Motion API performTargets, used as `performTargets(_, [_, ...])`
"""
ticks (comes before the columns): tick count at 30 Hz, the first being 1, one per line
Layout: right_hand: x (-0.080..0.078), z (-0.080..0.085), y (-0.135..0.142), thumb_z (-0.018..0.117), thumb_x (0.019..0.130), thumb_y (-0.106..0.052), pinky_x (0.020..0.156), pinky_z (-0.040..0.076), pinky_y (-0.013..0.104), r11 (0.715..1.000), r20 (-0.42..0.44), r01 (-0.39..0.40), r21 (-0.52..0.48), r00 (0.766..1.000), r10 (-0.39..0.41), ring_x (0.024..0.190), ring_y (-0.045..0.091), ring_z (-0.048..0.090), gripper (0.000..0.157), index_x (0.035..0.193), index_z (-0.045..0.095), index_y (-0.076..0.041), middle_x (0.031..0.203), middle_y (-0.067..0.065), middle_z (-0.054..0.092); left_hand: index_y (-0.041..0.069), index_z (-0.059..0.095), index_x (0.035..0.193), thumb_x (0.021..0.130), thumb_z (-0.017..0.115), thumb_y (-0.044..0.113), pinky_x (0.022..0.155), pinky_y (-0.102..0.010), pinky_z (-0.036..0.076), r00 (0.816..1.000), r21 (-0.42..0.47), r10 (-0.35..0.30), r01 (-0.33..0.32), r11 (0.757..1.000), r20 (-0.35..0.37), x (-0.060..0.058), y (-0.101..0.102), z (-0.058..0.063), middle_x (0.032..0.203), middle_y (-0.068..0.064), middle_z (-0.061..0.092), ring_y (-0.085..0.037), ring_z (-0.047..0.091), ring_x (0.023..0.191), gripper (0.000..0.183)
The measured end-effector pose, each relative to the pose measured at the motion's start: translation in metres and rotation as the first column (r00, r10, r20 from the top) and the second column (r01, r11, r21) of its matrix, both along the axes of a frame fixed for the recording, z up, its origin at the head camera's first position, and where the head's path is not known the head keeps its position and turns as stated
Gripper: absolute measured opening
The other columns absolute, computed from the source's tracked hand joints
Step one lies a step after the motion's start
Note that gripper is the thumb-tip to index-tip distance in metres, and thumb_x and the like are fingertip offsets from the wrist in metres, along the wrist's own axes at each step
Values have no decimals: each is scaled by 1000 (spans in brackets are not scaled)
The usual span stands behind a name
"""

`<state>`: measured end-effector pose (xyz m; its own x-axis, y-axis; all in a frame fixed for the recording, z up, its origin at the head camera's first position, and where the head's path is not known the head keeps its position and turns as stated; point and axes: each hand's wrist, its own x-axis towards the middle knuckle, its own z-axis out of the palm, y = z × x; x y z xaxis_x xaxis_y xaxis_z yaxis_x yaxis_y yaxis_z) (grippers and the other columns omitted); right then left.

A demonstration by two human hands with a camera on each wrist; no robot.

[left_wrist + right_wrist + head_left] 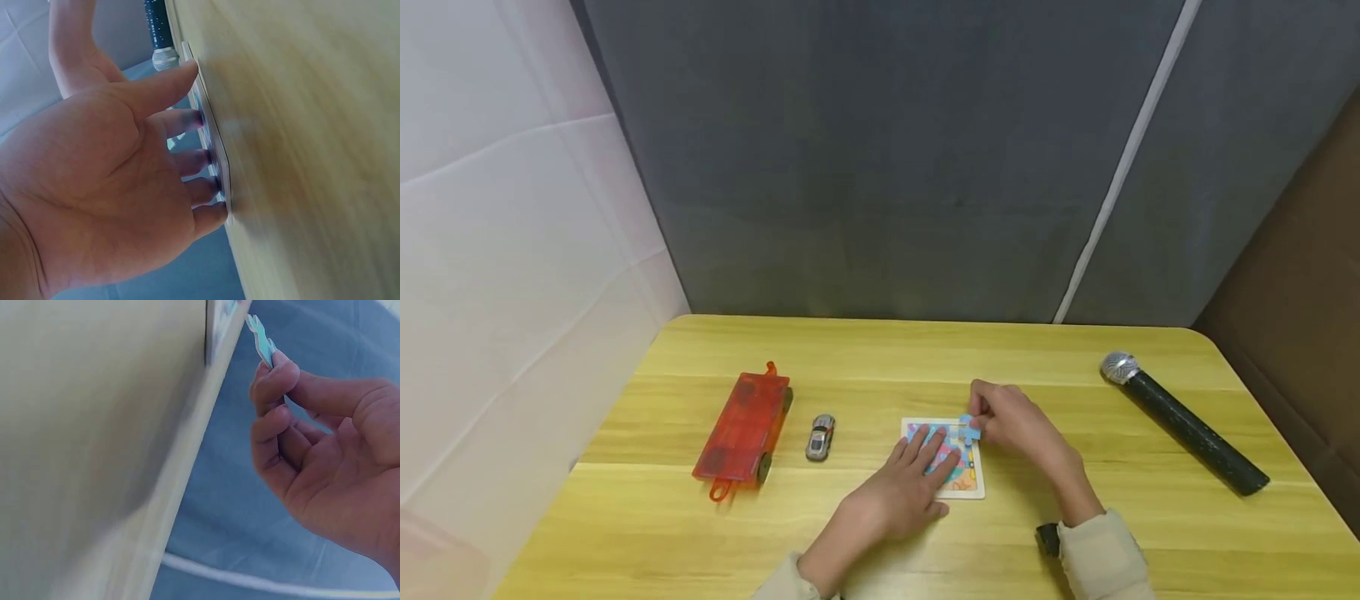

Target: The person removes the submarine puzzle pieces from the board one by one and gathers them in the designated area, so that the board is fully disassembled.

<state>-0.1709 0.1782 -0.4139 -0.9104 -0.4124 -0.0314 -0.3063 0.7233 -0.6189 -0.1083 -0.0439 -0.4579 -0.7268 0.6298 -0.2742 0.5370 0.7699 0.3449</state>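
A small jigsaw puzzle (962, 483) in a white frame lies flat on the table, its colourful picture partly covered by fingers. My left hand (898, 492) rests on it with the fingers spread and nearly straight; in the left wrist view the fingertips (209, 156) touch the puzzle's surface. Between thumb and forefinger my right hand (1018, 421) pinches a light blue puzzle piece (261, 344) over the frame's upper right corner. The right wrist view shows this piece raised off the board, with its knobbed edge pointing away from the hand.
Left of the puzzle stand a silver toy car (821, 437) and a red translucent toy trailer (741, 429) with dark wheels. A black microphone (1187, 425) with a silver head lies at the right. A grey partition (880, 167) rises behind the wooden table (625, 517).
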Motion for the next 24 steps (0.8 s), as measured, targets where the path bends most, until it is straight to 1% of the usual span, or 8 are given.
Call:
performTargets(1, [-1, 2, 5, 74, 99, 5, 64, 47, 25, 1000, 7, -13, -6, 1000, 13, 70, 13, 55, 21, 90, 62, -9, 81, 1, 65, 21, 21, 178, 115, 56, 42, 138, -58, 10, 1000, 1, -1, 1, 1000, -3, 0, 0, -1, 186, -11, 2, -36, -1, 172, 75])
performTargets(5, [-5, 6, 43, 73, 99, 3, 66, 43, 27, 999, 16, -31, 16, 999, 30, 73, 15, 52, 19, 91, 60, -8, 81, 2, 61, 21, 23, 177, 114, 57, 42, 138, -57, 14, 1000, -29, 0, -1, 1000, -27, 4, 2, 9, 186, -11, 5, -35, 3, 173, 74])
performTargets(7, [-6, 6, 66, 73, 99, 2, 67, 41, 28, 999, 20, -2, 53, 1000, 1, 74, 16, 50, 19, 91, 59, -8, 81, 2, 58, 19, 25, 177, 114, 57, 40, 138, -55, 17, 999, -54, 2, -4, 999, -36, 8, 4, 19, 186, -12, 8, -35, 6, 172, 73])
performTargets(9, [-7, 5, 87, 73, 99, 2, 66, 39, 29, 995, 27, 38, 93, 999, -41, 74, 17, 49, 20, 90, 57, -7, 80, 2, 56, 17, 25, 177, 115, 57, 37, 138, -55, 15, 1000, -40, 5, -6, 999, -16, 9, 4, 19, 186, -13, 8, -35, 5, 172, 72])
performTargets(12, [-8, 1, 107, 72, 100, 3, 64, 39, 29, 993, 54, 73, 97, 996, -78, 71, 17, 49, 21, 90, 56, -6, 77, 2, 56, 15, 27, 176, 114, 58, 35, 138, -55, 15, 1000, -40, 13, -13, 999, -6, 12, 3, 25, 185, -15, 10, -36, 7, 172, 71])
performTargets(15, [-10, -2, 115, 71, 100, 3, 62, 39, 28, 994, 74, 77, 78, 994, -83, 69, 17, 50, 21, 90, 56, -6, 75, 2, 58, 17, 27, 176, 114, 58, 36, 138, -54, 16, 1000, -60, 12, -13, 998, -26, 12, 3, 28, 185, -14, 10, -36, 7, 172, 72])
performTargets(18, [-11, -3, 114, 71, 100, 4, 62, 40, 28, 994, 87, 80, 76, 992, -87, 68, 17, 51, 20, 91, 56, -6, 75, 2, 59, 19, 29, 176, 113, 60, 38, 138, -53, 18, 999, -91, 10, -14, 996, -51, 13, 4, 31, 185, -12, 12, -34, 9, 172, 72])
performTargets(24, [-12, -5, 115, 68, 96, 6, 66, 42, 32, 978, 65, 126, 164, 988, -139, 72, 21, 50, 16, 90, 57, -2, 81, 7, 58, 19, 29, 176, 114, 59, 38, 138, -53, 19, 999, -99, 9, -14, 995, -50, 13, 4, 34, 185, -12, 12, -34, 9, 172, 71])
